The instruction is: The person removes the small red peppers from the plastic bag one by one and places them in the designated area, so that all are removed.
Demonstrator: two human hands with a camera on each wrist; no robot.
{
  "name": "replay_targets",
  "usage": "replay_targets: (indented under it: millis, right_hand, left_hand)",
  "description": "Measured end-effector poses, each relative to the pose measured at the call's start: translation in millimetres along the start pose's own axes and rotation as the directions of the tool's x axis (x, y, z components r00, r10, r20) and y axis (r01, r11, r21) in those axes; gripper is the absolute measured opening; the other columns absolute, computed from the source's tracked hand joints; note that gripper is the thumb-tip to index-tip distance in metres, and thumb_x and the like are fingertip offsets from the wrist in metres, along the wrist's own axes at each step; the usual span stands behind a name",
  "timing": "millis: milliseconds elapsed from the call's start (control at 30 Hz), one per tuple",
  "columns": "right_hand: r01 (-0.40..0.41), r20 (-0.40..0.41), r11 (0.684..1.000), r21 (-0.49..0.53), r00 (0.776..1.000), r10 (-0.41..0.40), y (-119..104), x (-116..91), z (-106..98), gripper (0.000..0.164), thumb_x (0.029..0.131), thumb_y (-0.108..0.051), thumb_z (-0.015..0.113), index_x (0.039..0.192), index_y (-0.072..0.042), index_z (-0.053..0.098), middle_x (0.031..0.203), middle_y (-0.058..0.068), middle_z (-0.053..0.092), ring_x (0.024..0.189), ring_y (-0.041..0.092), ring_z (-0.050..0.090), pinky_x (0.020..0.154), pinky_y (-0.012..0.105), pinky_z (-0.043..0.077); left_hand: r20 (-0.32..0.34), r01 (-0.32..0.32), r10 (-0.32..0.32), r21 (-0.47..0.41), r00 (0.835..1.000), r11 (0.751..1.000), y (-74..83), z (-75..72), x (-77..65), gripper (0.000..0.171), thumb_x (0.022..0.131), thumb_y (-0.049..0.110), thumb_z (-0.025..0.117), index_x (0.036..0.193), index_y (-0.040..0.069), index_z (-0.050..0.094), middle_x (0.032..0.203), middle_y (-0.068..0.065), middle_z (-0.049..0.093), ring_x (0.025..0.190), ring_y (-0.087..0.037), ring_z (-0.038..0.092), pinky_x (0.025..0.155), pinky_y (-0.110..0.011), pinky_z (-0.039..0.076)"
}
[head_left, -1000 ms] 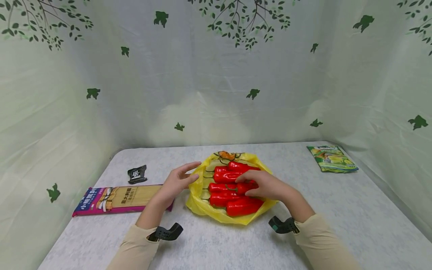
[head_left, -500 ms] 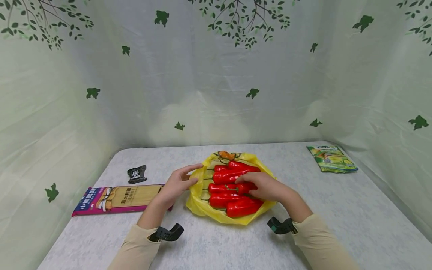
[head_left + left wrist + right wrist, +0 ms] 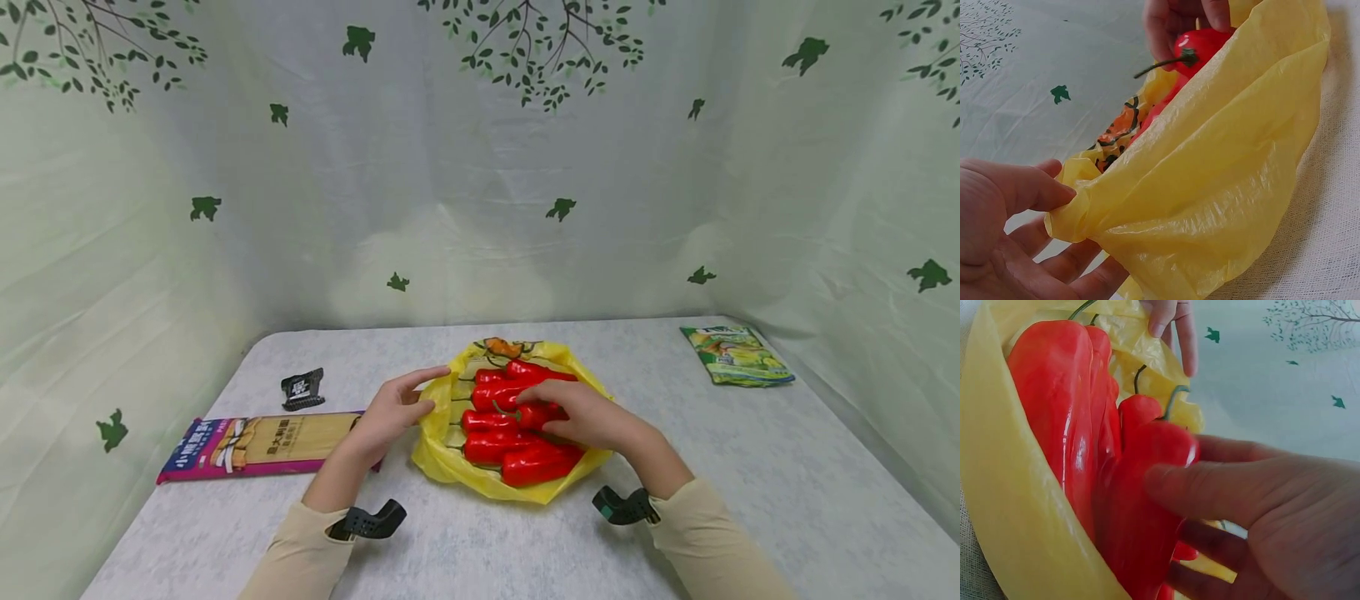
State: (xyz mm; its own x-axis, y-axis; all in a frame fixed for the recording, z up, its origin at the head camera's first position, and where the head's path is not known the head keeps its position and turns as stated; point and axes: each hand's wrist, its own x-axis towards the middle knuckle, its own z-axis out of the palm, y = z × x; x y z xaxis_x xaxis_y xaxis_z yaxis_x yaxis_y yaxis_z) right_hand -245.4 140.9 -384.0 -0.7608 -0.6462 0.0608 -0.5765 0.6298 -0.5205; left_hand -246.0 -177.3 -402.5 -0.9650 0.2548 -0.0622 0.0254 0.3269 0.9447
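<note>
Head view, left to right. Flat noodle packet (image 3: 281,442): on the table (image 3: 480,550), its right end behind the left forearm. Small black packet (image 3: 303,389): just beyond it. Left hand (image 3: 393,408): thumb and fingers pinch the rim of the yellow bag (image 3: 433,454), well apart from the other hand. Yellow bag: mouth spread, centre of the table. Red peppers (image 3: 491,446): roughly side by side within, stems mostly leftward. Held pepper (image 3: 536,415): above the others, within the bag's outline, stem end raised. Right hand (image 3: 592,417): thumb and fingers clasp the held pepper. Green packet (image 3: 738,357): far right corner.

Risks, as judged: the glossy skin could slip from a light clasp; the stem (image 3: 1175,400) could snag the thin rim; a slack left pinch could let the bag drag along.

Against the half-second-earlier head frame: the held pepper's stem end is higher, its stem pointing up-left rather than curling down; the packets look unmoved.
</note>
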Motion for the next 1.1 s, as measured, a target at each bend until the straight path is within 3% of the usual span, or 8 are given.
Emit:
replay_targets:
  millis: [433,600,900,1100]
  right_hand:
    - [0.037,-0.055,0.995,0.087,0.998,-0.032,-9,1,-2,0.045,0.089,-0.006,0.072,0.131,-0.02,0.061,0.13,-0.001,0.062,0.121,0.02,0.057,0.101,0.043,0.054]
    - [0.042,-0.132,0.987,0.154,0.991,-0.021,-14,-1,-6,0.047,0.092,-0.006,0.068,0.135,-0.021,0.057,0.136,-0.001,0.059,0.122,0.02,0.056,0.099,0.043,0.054]
    - [0.096,-0.307,0.963,0.251,0.952,-0.015,-17,-1,-10,0.048,0.094,-0.007,0.065,0.137,-0.016,0.047,0.133,0.006,0.059,0.112,0.023,0.064,0.091,0.035,0.059]
    - [0.108,-0.422,0.962,0.252,0.906,0.009,-18,-4,-14,0.044,0.093,-0.007,0.064,0.132,-0.014,0.045,0.131,0.009,0.059,0.112,0.027,0.062,0.089,0.044,0.059]
  left_hand:
    - [0.003,-0.005,0.005,-0.007,1.0,1.0,-1.4,-1.5,-2.2,0.05,0.099,0.004,0.052,0.145,0.023,0.053,0.16,-0.006,0.038,0.128,-0.029,0.054,0.094,-0.03,0.056]
    - [0.008,-0.008,0.008,-0.014,1.0,1.0,-0.5,-3.0,-2.0,0.05,0.099,0.004,0.052,0.145,0.023,0.053,0.16,-0.006,0.038,0.121,-0.027,0.058,0.09,-0.028,0.056]
    - [0.0,-0.01,0.01,-0.031,1.0,0.999,0.7,-7.6,-3.5,0.05,0.098,0.007,0.054,0.145,0.024,0.053,0.157,-0.007,0.042,0.111,-0.022,0.06,0.09,-0.031,0.057]
    - [0.007,-0.011,0.011,-0.027,1.0,1.0,1.9,-7.6,-4.3,0.05,0.098,0.008,0.054,0.145,0.023,0.053,0.157,-0.008,0.041,0.108,-0.023,0.059,0.089,-0.03,0.057]
